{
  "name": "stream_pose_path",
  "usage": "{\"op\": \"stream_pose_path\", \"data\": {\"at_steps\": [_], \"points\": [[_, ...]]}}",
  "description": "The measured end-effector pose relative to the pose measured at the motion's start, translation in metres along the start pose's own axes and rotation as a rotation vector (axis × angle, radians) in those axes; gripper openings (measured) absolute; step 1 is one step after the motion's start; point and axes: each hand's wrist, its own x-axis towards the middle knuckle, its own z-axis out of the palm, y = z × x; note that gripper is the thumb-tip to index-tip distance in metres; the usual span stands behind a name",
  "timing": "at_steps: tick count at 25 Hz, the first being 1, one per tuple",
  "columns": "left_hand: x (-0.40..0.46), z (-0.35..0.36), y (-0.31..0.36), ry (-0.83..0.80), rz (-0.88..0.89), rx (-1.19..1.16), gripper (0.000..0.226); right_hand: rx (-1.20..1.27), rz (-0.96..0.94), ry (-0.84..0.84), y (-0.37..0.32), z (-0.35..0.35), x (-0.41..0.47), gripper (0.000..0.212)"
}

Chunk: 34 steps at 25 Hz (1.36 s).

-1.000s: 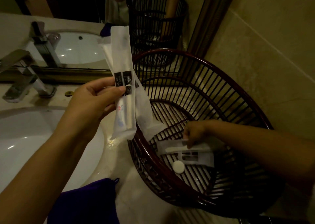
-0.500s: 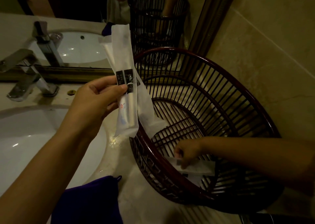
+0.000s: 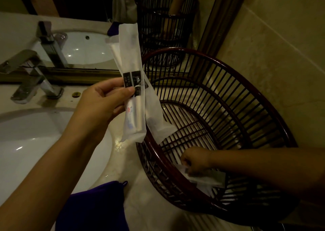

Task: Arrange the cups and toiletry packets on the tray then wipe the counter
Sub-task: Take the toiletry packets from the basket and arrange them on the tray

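above the basket's [image 3: 218, 60] nine o'clock rim, the left hand [image 3: 103, 104] pinches upright toiletry packets [image 3: 133, 93]. at its six o'clock, the right hand [image 3: 195, 160] grasps another packet [image 3: 207, 178].

Dim, warm, yellow-tinted; strongly bent by the wide-angle lens.

Small white highlights on the sink basin [image 3: 35, 142] and the faucet [image 3: 35, 79], a wet glint on the surface [image 3: 119, 144] beside the basket rim [image 3: 175, 183]. Brightest on the white packets [image 3: 133, 93]; deep shadow over the lower right, swallowing the right hand [image 3: 195, 160] and forearm. Edges curved and stretched, mirror frame [image 3: 218, 19] leaning. Soft and grainy throughout, black in the upper left.
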Motion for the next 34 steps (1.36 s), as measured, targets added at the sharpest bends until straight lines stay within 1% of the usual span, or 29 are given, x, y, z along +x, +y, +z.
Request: {"op": "stream_pose_path", "data": {"at_steps": [1, 3, 6, 8, 9, 10, 12, 14, 16, 18, 20, 22, 23, 26, 30, 33, 34], "points": [[0.000, 0.000, 0.000, 0.000, -0.001, 0.001, 0.031, 0.019, -0.008, -0.006, -0.001, -0.001, 0.000, 0.027], [0.000, -0.001, 0.001, 0.002, -0.003, 0.006, 0.032, 0.060, -0.031, -0.021, -0.002, -0.003, -0.001, 0.031], [-0.001, -0.002, 0.001, 0.013, -0.003, 0.000, 0.032, 0.114, -0.047, -0.097, -0.003, -0.013, -0.003, 0.029], [0.000, -0.003, 0.000, 0.027, -0.006, 0.008, 0.025, 0.220, -0.050, -0.111, -0.002, -0.031, -0.007, 0.023], [0.000, -0.002, 0.000, 0.037, -0.008, 0.008, 0.019, 0.292, -0.041, -0.070, -0.001, -0.044, -0.011, 0.020], [0.001, -0.001, -0.001, 0.054, -0.011, 0.005, 0.015, 0.366, -0.025, 0.007, 0.001, -0.060, -0.017, 0.016], [0.000, 0.001, 0.000, 0.094, -0.018, -0.002, 0.015, 0.543, 0.010, 0.238, 0.005, -0.096, -0.032, 0.010], [-0.003, 0.004, 0.003, 0.116, -0.015, -0.003, 0.016, 0.856, -0.007, 0.441, 0.005, -0.128, -0.060, 0.012], [-0.008, 0.006, 0.008, 0.132, 0.001, -0.013, 0.015, 1.168, -0.158, 0.528, -0.001, -0.149, -0.094, 0.014], [-0.015, 0.008, 0.013, 0.152, 0.020, -0.010, 0.015, 1.309, -0.344, 0.547, -0.014, -0.156, -0.123, 0.007], [-0.024, 0.011, 0.018, 0.157, 0.031, 0.003, 0.015, 1.336, -0.451, 0.536, -0.037, -0.155, -0.139, 0.014], [-0.036, 0.014, 0.022, 0.153, 0.027, 0.015, 0.016, 1.307, -0.492, 0.490, -0.065, -0.148, -0.144, 0.010], [-0.043, 0.014, 0.024, 0.149, 0.022, 0.024, 0.017, 1.279, -0.493, 0.476, -0.079, -0.143, -0.143, 0.008], [-0.065, 0.008, 0.028, 0.162, -0.011, 0.028, 0.021, 1.202, -0.447, 0.514, -0.110, -0.128, -0.135, 0.014], [-0.102, -0.013, 0.025, 0.189, -0.114, -0.084, 0.021, 1.072, -0.406, 0.534, -0.140, -0.109, -0.122, 0.017], [-0.134, -0.033, 0.020, 0.201, -0.133, -0.120, 0.042, 1.036, -0.394, 0.517, -0.170, -0.088, -0.114, 0.013], [-0.145, -0.041, 0.018, 0.221, -0.121, -0.097, 0.042, 1.036, -0.392, 0.515, -0.181, -0.081, -0.112, 0.013]]}}
